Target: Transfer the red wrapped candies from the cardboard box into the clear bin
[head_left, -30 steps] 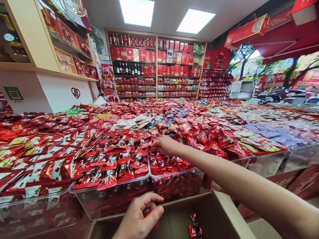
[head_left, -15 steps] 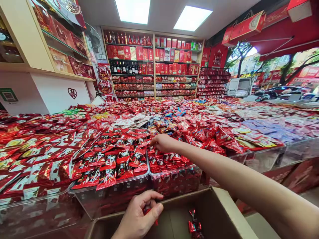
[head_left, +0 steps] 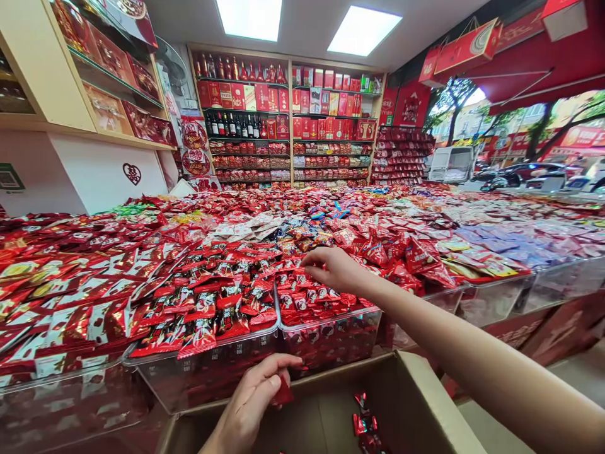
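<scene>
My left hand (head_left: 253,398) is closed on a red-wrapped candy (head_left: 282,392), over the near side of an open cardboard box (head_left: 439,403). A few shiny red candies (head_left: 365,424) lie on the bottom of that box. Above a clear bin of small red-wrapped candies (head_left: 302,297), my right hand (head_left: 334,268) reaches in from the right. Its thumb and fingers are curved and apart, and nothing shows between them. Just left of this bin stands another one with red and black candy packets (head_left: 203,306).
Many clear bins heaped with packets spread around, including red and white ones (head_left: 80,325) at left and purple ones (head_left: 508,243) at right. Shelves with bottles and red boxes (head_left: 265,98) line the back wall. The street lies beyond on the right.
My right hand has moved right and slightly up over the candies, its fingers opening. My left hand has shifted slightly left, and the red candy in it shows more plainly.
</scene>
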`<action>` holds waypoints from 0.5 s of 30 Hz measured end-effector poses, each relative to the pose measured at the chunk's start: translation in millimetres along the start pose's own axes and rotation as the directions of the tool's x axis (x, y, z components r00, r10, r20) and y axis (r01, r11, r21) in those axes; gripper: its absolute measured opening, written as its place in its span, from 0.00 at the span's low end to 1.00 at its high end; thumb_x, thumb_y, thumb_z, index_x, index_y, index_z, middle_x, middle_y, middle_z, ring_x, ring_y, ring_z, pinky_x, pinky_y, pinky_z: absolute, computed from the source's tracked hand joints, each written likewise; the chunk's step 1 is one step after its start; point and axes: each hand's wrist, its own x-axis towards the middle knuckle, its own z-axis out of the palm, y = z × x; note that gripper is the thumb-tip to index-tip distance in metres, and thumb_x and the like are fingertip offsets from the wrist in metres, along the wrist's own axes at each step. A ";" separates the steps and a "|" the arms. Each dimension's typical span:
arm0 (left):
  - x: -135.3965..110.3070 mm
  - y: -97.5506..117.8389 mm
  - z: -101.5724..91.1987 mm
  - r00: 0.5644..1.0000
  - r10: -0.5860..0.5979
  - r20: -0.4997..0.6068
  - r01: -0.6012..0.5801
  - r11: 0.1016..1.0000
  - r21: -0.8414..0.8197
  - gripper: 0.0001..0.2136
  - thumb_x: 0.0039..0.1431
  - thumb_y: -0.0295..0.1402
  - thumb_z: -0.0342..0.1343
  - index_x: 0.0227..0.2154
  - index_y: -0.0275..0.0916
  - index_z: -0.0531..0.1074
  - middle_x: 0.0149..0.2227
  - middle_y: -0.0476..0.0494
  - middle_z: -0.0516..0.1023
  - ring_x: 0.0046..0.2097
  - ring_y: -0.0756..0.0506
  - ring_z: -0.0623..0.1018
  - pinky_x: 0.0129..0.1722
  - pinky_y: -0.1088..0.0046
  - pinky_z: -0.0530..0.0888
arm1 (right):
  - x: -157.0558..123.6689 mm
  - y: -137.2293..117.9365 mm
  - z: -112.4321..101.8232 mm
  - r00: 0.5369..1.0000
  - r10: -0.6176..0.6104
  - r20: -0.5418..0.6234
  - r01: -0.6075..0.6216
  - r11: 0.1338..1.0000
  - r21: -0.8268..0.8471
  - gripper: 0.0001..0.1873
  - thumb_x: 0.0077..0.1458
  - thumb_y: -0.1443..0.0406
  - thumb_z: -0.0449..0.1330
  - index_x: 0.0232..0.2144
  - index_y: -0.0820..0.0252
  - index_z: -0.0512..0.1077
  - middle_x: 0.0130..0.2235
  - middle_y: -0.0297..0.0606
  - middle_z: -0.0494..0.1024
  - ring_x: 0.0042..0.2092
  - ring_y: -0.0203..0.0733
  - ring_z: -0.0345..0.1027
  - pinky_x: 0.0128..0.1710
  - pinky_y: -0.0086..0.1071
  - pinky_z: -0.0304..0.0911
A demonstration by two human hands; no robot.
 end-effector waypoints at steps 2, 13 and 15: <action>0.0 0.8 0.0 1.000 -0.007 -0.002 0.007 1.000 0.000 0.13 0.52 0.32 0.48 0.42 0.41 0.68 0.26 0.51 0.67 0.27 0.51 0.65 0.27 0.76 0.65 | -31.5 -15.5 -3.0 0.998 -0.031 -0.049 0.040 0.979 0.200 0.09 0.51 0.69 0.53 0.33 0.63 0.72 0.32 0.37 0.76 0.33 0.33 0.67 0.33 0.25 0.60; 4.9 5.0 8.1 0.993 -0.099 -0.061 0.098 0.995 -0.019 0.13 0.51 0.31 0.54 0.42 0.41 0.65 0.37 0.46 0.74 0.39 0.48 0.73 0.39 0.73 0.70 | -122.5 -49.3 42.8 1.000 0.022 0.015 -0.026 0.956 0.293 0.07 0.52 0.66 0.54 0.33 0.61 0.71 0.29 0.35 0.75 0.30 0.33 0.66 0.29 0.24 0.60; 4.2 5.3 8.2 0.990 -0.120 -0.074 0.118 0.993 -0.021 0.13 0.51 0.32 0.54 0.42 0.41 0.65 0.36 0.47 0.74 0.36 0.49 0.73 0.37 0.73 0.71 | -104.8 -39.5 22.9 0.995 -0.040 -0.089 0.055 0.983 0.172 0.08 0.54 0.67 0.52 0.34 0.61 0.71 0.31 0.37 0.74 0.33 0.34 0.66 0.34 0.25 0.60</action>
